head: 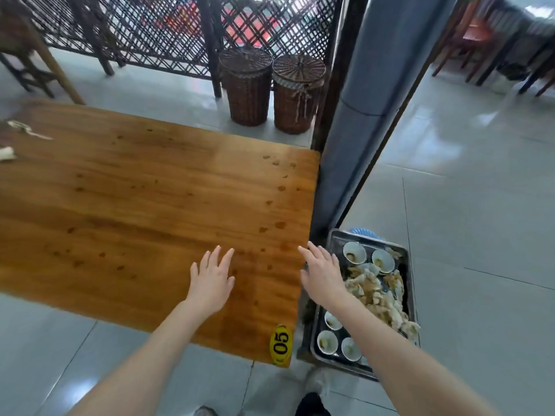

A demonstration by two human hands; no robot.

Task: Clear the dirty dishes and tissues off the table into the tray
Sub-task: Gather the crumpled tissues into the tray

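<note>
Our left hand (211, 280) and right hand (322, 273) hover spread and empty over the wooden table (135, 190); the loaded tray (372, 240) sits low beside its right end. The tissue scraps (27, 130) lie at the far left, so we should step over rather than stretch.

1. Daylight is pouring in from the top of the frame, through the lattice screen (156, 31) and the opening at the upper right, making the scene bright.
2. The grey floor tiles (468, 163) are throwing back pale glare patches at the centre right, and a softer sheen is lying across the middle of the wooden table (135, 190).
3. Shadows are looking soft and faint, and the darkest patch is sitting between the table's end and the tray (365, 236) at the lower right.
4. Wide-angle distortion is bending the pillar (360, 115) and the table's edges, and stretching whatever is lying along the bottom edge.
5. The upper right corner is smearing into blur, and the chairs (480, 46) there are losing detail.
</note>
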